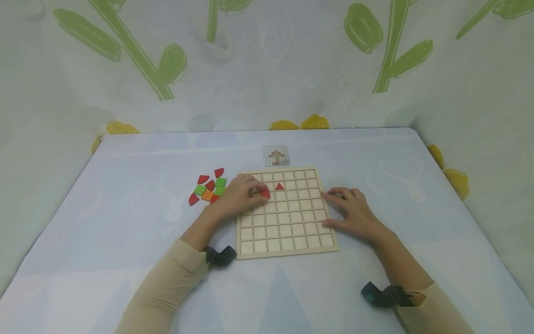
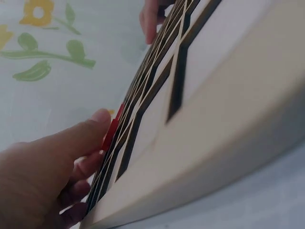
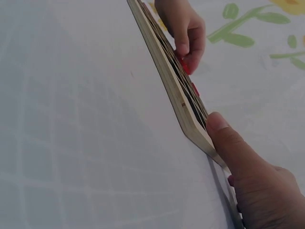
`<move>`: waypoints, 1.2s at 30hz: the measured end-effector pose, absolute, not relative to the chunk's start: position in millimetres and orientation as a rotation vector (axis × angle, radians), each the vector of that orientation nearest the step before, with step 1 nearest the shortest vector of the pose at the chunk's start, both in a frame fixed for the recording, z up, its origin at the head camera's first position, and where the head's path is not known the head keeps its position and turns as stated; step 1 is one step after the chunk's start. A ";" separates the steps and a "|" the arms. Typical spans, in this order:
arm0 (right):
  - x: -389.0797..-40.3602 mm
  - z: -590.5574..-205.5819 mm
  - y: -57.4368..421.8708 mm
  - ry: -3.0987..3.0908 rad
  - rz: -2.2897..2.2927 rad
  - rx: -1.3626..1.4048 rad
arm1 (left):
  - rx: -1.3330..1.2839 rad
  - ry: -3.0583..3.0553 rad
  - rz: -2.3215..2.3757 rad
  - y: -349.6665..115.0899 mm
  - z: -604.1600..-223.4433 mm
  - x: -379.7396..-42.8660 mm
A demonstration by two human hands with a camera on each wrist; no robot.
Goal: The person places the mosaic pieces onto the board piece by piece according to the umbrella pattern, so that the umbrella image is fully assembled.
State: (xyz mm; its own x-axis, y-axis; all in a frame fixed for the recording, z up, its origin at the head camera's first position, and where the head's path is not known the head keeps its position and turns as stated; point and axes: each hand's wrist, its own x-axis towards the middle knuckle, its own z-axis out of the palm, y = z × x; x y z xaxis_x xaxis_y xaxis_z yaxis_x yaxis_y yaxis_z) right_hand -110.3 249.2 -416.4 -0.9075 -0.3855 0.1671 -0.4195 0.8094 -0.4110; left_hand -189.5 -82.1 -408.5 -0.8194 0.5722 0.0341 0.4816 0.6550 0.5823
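Observation:
A square wooden grid board [image 1: 272,254] lies on the table. Over its left part my left hand [image 1: 238,197] pinches a red tile [image 1: 265,193] between thumb and fingers; the fingers partly hide its shape. In the left wrist view, the tile [image 2: 110,135] is low against the grid, by the thumb tip. One cell to the right, a red triangle tile [image 1: 279,186] sits on the board. My right hand [image 1: 354,213] rests at the board's right edge, fingers spread; in the right wrist view its thumb [image 3: 238,150] touches the rim.
Left of the board lie loose tiles: several red rounded ones [image 1: 193,199], green squares [image 1: 200,189] and an orange square [image 1: 207,195]. Behind the board is a small picture card [image 1: 276,155] with a grid pattern. A patterned cloth wall [image 1: 267,83] rises behind the table.

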 end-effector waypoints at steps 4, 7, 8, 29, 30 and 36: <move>-110.3 -416.5 249.2 -2.916 0.695 0.650 | 0.835 2.700 0.838 -83.9 -402.3 -186.6; -110.5 -417.2 249.6 -2.898 0.688 0.674 | 0.841 2.720 0.803 -82.6 -400.5 -183.2; -110.8 -417.4 249.6 -2.888 0.687 0.685 | 0.844 2.735 0.795 -82.0 -400.3 -181.9; -112.5 -419.9 251.4 -2.847 0.688 0.714 | 0.671 2.873 0.910 -62.0 -403.8 -165.0; -112.6 -419.7 251.4 -2.845 0.688 0.716 | 0.676 2.877 0.918 -61.5 -404.4 -165.3; -112.0 -419.6 250.7 -2.864 0.701 0.700 | 0.697 2.872 0.971 -62.3 -409.3 -167.7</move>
State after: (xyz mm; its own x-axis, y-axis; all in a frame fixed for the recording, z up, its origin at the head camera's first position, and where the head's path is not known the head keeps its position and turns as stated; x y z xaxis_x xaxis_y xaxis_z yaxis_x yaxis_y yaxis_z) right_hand -112.0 250.7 -419.6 -0.8875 -0.4095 0.2113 -0.4608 0.7869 -0.4105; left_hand -167.7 -62.3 -409.3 -0.8991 0.4233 0.1119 0.4043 0.7046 0.5832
